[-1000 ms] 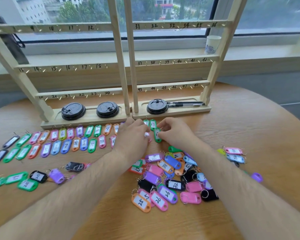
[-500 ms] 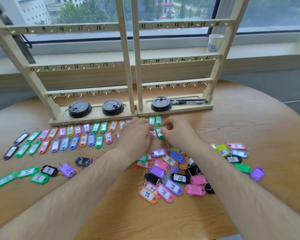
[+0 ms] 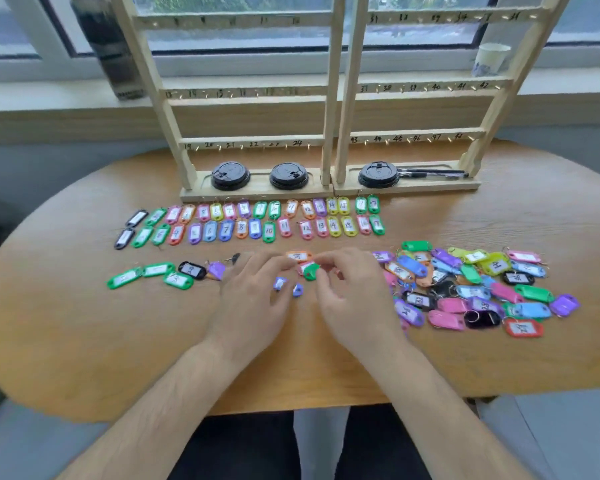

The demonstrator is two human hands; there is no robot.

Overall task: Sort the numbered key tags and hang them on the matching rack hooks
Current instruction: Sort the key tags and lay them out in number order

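Observation:
Two wooden racks [image 3: 330, 98] with numbered hooks stand at the table's far edge. Below them lie two sorted rows of key tags [image 3: 253, 220]. A loose pile of coloured tags [image 3: 465, 289] lies on the right, and a small group of green, black and purple tags [image 3: 174, 273] on the left. My left hand [image 3: 253, 303] rests with spread fingers on a blue tag [image 3: 280, 282]. My right hand [image 3: 355, 299] pinches the edge of a green tag [image 3: 310, 272] with thumb and forefinger. An orange tag [image 3: 298, 256] lies just beyond the fingertips.
Three black cup lids [image 3: 230, 174] and a black pen [image 3: 433, 173] sit in the racks' base trays. A paper cup [image 3: 490, 58] and a dark bottle [image 3: 110, 46] stand on the window sill. The table's near edge [image 3: 291, 407] is close to my body.
Both hands have drawn back from the right end of the sorted rows to the table's middle. They now sit over loose tags left of the pile. The view has tilted down.

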